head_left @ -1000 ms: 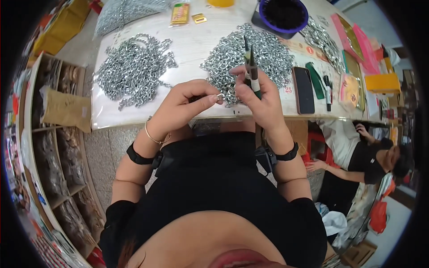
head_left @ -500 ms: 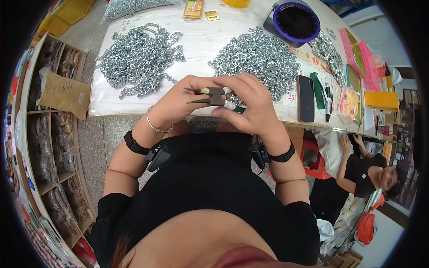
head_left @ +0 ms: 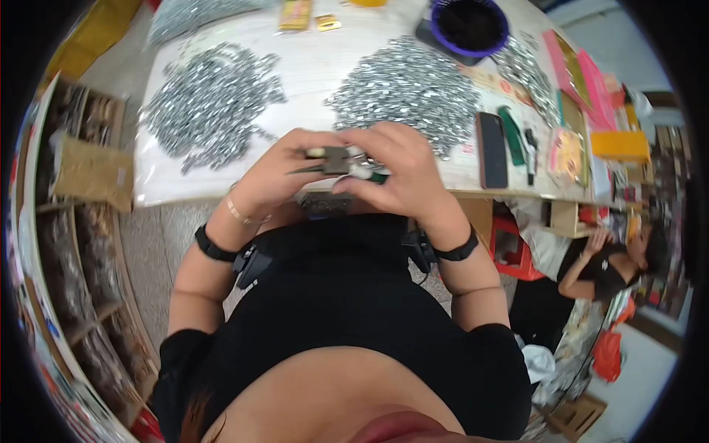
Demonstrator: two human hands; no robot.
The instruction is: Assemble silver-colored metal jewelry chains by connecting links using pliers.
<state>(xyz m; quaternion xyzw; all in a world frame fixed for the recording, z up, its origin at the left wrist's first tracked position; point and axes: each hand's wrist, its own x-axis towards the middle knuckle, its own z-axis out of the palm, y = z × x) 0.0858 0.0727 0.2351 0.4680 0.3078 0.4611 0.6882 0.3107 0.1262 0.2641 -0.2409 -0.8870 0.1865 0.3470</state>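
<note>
Over the table's front edge, both my hands meet around a pair of pliers (head_left: 337, 160). Its dark block-like head and pointed jaws face left, while pale and green handle parts run to the right. My right hand (head_left: 402, 168) grips the handles, thumb below and fingers above. Curled beside the jaws is my left hand (head_left: 286, 166), its fingertips close to the right ones; what they hold is hidden. Just beyond my hands lies a heap of silvery metal chain (head_left: 406, 88). A second chain heap (head_left: 210, 103) is farther left on the white table (head_left: 303, 74).
A purple-rimmed round container (head_left: 470, 28) stands at the back right, beside more chain (head_left: 526, 74). Nearer are a dark phone (head_left: 492, 150), a green tool (head_left: 512, 136) and a marker (head_left: 531, 156). Shelves (head_left: 81, 244) flank my left; another person (head_left: 609, 262) is at the right.
The view has shifted, so the table things appear farther left, with motion blur. My hands keep the same hold around the pliers. The other person's pose has changed, a hand now near the head.
</note>
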